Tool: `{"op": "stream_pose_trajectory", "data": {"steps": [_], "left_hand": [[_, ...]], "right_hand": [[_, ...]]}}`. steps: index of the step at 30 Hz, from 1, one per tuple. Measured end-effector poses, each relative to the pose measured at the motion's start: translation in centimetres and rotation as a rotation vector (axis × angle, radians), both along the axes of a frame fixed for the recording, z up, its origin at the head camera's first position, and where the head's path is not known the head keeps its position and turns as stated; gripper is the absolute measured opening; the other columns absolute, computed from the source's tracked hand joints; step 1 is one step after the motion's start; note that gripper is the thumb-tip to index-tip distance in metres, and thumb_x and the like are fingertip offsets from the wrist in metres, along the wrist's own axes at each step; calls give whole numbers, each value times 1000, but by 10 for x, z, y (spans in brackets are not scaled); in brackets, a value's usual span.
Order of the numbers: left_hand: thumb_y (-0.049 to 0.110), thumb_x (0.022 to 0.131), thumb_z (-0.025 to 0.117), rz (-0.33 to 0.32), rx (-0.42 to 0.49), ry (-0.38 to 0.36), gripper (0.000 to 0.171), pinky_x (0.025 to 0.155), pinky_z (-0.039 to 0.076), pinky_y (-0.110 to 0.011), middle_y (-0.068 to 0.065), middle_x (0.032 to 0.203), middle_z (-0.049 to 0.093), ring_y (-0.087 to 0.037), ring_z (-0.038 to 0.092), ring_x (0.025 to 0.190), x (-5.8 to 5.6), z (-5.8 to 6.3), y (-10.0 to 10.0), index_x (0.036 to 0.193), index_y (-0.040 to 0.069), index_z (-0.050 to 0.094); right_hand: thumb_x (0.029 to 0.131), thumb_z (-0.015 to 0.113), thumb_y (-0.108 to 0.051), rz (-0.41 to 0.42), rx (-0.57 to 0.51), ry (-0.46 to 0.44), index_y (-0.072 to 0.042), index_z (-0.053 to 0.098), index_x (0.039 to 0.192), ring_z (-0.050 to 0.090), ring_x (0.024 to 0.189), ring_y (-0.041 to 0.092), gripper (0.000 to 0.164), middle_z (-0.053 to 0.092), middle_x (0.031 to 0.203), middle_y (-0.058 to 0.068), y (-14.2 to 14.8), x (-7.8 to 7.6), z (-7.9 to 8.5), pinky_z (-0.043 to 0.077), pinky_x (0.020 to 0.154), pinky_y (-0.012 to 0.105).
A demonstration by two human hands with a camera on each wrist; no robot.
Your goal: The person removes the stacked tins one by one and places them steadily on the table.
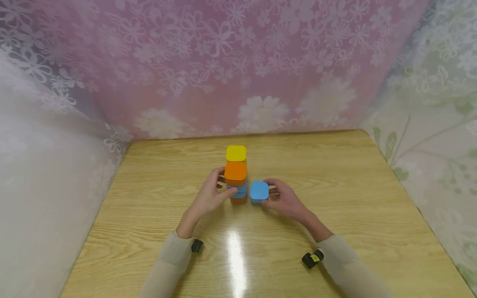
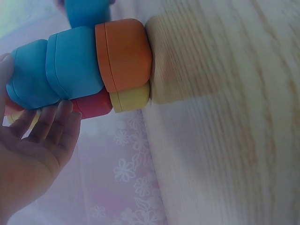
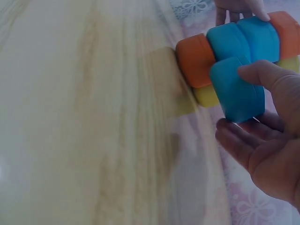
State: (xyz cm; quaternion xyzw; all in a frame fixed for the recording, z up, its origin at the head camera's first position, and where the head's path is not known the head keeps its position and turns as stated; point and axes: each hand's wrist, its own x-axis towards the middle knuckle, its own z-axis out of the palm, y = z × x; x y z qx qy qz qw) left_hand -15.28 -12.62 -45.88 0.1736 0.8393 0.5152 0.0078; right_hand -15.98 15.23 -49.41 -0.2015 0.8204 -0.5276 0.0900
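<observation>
Two columns of rounded blocks stand one behind the other on the table. The front one has an orange block (image 1: 235, 173) on top, blue blocks (image 2: 75, 61) in the middle and an orange block (image 2: 124, 55) at the base. The rear column shows a yellow top block (image 1: 236, 153), a red block (image 2: 93, 103) and a yellow base block (image 2: 131, 97). My left hand (image 1: 210, 194) holds the front column, thumb across its near side and fingers at its left. Just right of it, my right hand (image 1: 287, 200) grips a separate blue block (image 1: 259, 191) between thumb and fingers, raised off the table.
The wooden table (image 1: 156, 165) meets a pink floral curtain (image 1: 223, 82) at its back edge. Pale patterned cloth (image 1: 428, 136) hangs along the sides. Small black devices (image 1: 312, 259) sit at both wrists.
</observation>
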Motion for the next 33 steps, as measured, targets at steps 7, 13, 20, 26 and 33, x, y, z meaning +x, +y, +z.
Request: {"op": "stream_pose_trajectory", "data": {"steps": [7,13,20,26,33], "left_hand": [[16,93,72,1,-3,-4,64,95,45,-57,-13,135,50,-30,52,111,-2,5,0,146,4,38],[31,93,72,-31,1,44,65,91,48,-52,-5,135,51,-22,54,109,-6,-1,-3,146,11,40],[32,93,72,-36,0,49,65,91,49,-49,-5,134,52,-22,55,108,-7,-1,-4,145,10,40],[32,91,73,-19,16,31,65,91,49,-45,-4,133,52,-21,54,107,-4,-1,-4,144,11,41],[25,90,75,-7,33,-1,66,92,48,-48,-8,134,52,-25,54,108,-4,-3,-2,145,11,41]], "right_hand": [[85,79,-20,8,86,39,-3,52,137,58,118,35,61,61,131,16,-5,-4,-5,46,100,54],[84,79,-21,-29,147,12,-5,51,140,55,120,31,65,59,133,14,-6,-7,-13,45,104,50],[85,78,-21,-21,159,4,-4,49,143,49,132,34,67,53,143,17,-6,-9,-14,40,109,50],[86,77,-20,9,170,-6,-4,47,145,45,136,34,68,50,146,17,-7,-9,-14,37,112,50],[86,77,-19,13,179,-2,-3,45,146,44,136,35,70,49,147,18,-6,-8,-15,35,113,51]]}}
